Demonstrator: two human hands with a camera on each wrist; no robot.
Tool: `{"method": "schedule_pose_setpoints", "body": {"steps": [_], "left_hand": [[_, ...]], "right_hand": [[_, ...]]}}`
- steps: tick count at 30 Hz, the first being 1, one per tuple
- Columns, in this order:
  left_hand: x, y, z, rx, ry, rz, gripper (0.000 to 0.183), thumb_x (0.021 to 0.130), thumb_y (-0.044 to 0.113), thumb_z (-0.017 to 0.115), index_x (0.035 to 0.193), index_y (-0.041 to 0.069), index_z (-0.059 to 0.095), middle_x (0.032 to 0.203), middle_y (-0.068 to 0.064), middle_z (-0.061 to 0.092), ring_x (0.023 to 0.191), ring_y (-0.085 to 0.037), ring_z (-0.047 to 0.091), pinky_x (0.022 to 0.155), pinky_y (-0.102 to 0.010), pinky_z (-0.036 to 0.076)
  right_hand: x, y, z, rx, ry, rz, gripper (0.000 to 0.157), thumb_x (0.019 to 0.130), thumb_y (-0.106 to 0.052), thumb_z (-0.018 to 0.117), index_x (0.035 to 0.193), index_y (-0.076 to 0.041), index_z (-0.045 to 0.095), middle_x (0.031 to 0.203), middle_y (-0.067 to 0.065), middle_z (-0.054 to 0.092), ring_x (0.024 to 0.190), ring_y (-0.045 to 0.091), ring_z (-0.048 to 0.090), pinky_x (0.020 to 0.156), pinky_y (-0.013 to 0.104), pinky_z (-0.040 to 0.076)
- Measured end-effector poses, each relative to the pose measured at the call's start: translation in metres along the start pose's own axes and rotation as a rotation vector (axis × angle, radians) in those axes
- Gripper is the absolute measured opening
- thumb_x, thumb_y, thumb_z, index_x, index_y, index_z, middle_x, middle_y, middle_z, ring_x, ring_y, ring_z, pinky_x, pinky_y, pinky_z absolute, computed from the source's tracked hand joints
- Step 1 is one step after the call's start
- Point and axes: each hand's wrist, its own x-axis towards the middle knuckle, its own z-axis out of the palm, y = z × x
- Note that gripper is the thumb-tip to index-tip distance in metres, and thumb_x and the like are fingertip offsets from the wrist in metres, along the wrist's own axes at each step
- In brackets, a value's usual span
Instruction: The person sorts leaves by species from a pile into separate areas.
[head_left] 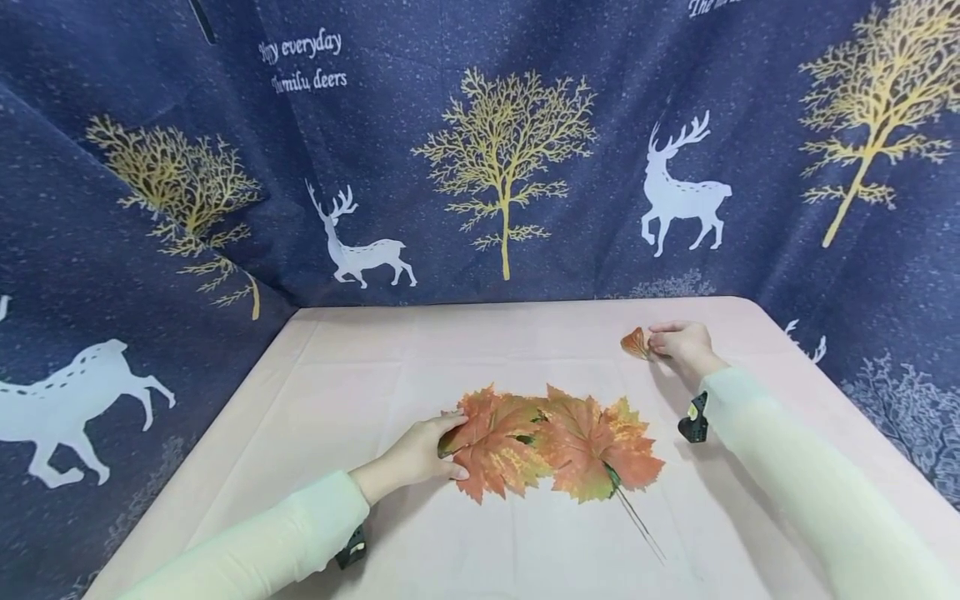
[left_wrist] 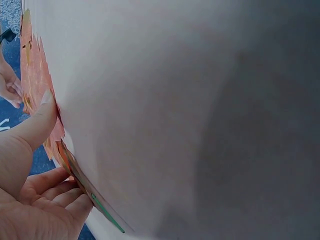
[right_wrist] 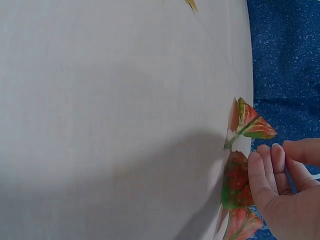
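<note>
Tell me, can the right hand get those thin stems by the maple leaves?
Probably yes: the thin stems stick out uncovered past the maple leaves, on the side of the right hand, though its fingers are at a small orange leaf.

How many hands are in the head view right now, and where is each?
2. The left hand grips the left end of the orange leaf bunch; the right hand is at the small orange-red piece, farther back. Neither is fully hidden.
</note>
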Motion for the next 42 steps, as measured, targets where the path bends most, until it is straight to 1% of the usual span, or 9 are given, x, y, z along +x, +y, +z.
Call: {"method": "schedule_pose_setpoints", "body": {"steps": [3,7,11,16,20,26,29,36,42], "left_hand": [[-0.001,0.001,-0.001,-0.003,0.005,0.002,0.081,0.074,0.025,0.084,0.141,-0.001,0.047,0.147,-0.02,0.045,0.134,-0.041,0.043,0.11,-0.053,0.038],[-0.002,0.002,-0.002,-0.01,0.01,0.009,0.08,0.074,0.023,0.085,0.14,-0.003,0.047,0.145,-0.022,0.046,0.133,-0.043,0.044,0.109,-0.054,0.038],[-0.002,0.002,-0.002,-0.003,0.012,0.016,0.08,0.074,0.024,0.085,0.14,-0.003,0.047,0.146,-0.022,0.046,0.133,-0.043,0.043,0.109,-0.054,0.038],[-0.002,0.0,-0.001,-0.001,0.016,0.015,0.08,0.074,0.025,0.085,0.14,-0.003,0.047,0.146,-0.022,0.046,0.133,-0.042,0.044,0.109,-0.054,0.038],[-0.002,-0.001,0.0,-0.004,0.015,0.013,0.081,0.074,0.025,0.084,0.14,-0.002,0.047,0.146,-0.021,0.046,0.133,-0.042,0.044,0.109,-0.054,0.038],[0.0,-0.007,0.002,0.003,0.02,0.019,0.082,0.074,0.029,0.084,0.141,-0.001,0.047,0.147,-0.02,0.046,0.133,-0.041,0.044,0.109,-0.053,0.038],[0.0,-0.007,0.002,0.008,0.02,0.015,0.082,0.074,0.029,0.084,0.141,-0.001,0.047,0.146,-0.019,0.046,0.133,-0.041,0.044,0.109,-0.053,0.039],[-0.001,-0.004,0.001,0.009,0.014,0.021,0.08,0.075,0.026,0.084,0.14,-0.002,0.047,0.146,-0.021,0.046,0.133,-0.041,0.044,0.109,-0.054,0.039],[0.0,-0.003,-0.001,0.0,0.011,0.029,0.081,0.075,0.025,0.084,0.14,-0.002,0.046,0.146,-0.022,0.046,0.133,-0.042,0.044,0.108,-0.054,0.039]], "right_hand": [[-0.002,-0.002,-0.001,0.03,-0.029,0.0,0.04,0.093,0.002,0.055,0.132,0.012,0.051,0.08,-0.007,0.071,0.074,0.0,0.068,0.088,0.027,0.056],[-0.004,-0.004,-0.003,0.051,-0.063,-0.021,0.041,0.096,-0.001,0.052,0.134,0.014,0.047,0.094,0.002,0.073,0.079,0.002,0.069,0.095,0.032,0.053],[-0.007,-0.005,-0.005,0.048,-0.098,-0.042,0.042,0.096,0.0,0.053,0.135,0.015,0.046,0.1,0.005,0.073,0.078,0.001,0.068,0.093,0.031,0.054],[-0.013,-0.005,-0.005,0.064,-0.18,-0.034,0.048,0.094,0.0,0.057,0.136,0.018,0.041,0.094,-0.003,0.072,0.076,0.003,0.069,0.089,0.029,0.056],[-0.022,-0.007,-0.005,0.005,-0.232,-0.014,0.048,0.098,-0.007,0.054,0.137,0.016,0.041,0.087,-0.009,0.07,0.076,0.004,0.069,0.084,0.027,0.058],[-0.037,-0.012,-0.003,-0.107,-0.337,-0.008,0.047,0.101,-0.017,0.051,0.136,0.012,0.044,0.097,0.001,0.071,0.085,0.011,0.069,0.087,0.032,0.058],[-0.044,-0.013,-0.002,-0.108,-0.385,0.014,0.048,0.1,-0.019,0.052,0.136,0.013,0.043,0.099,0.003,0.071,0.086,0.013,0.069,0.088,0.035,0.058],[-0.059,-0.014,0.001,-0.079,-0.474,0.092,0.055,0.099,-0.017,0.053,0.139,0.016,0.034,0.095,0.003,0.073,0.083,0.014,0.071,0.084,0.036,0.059],[-0.066,-0.01,0.001,-0.088,-0.513,0.131,0.05,0.099,-0.019,0.055,0.134,0.014,0.041,0.097,0.006,0.07,0.083,0.014,0.07,0.085,0.038,0.058]]}}
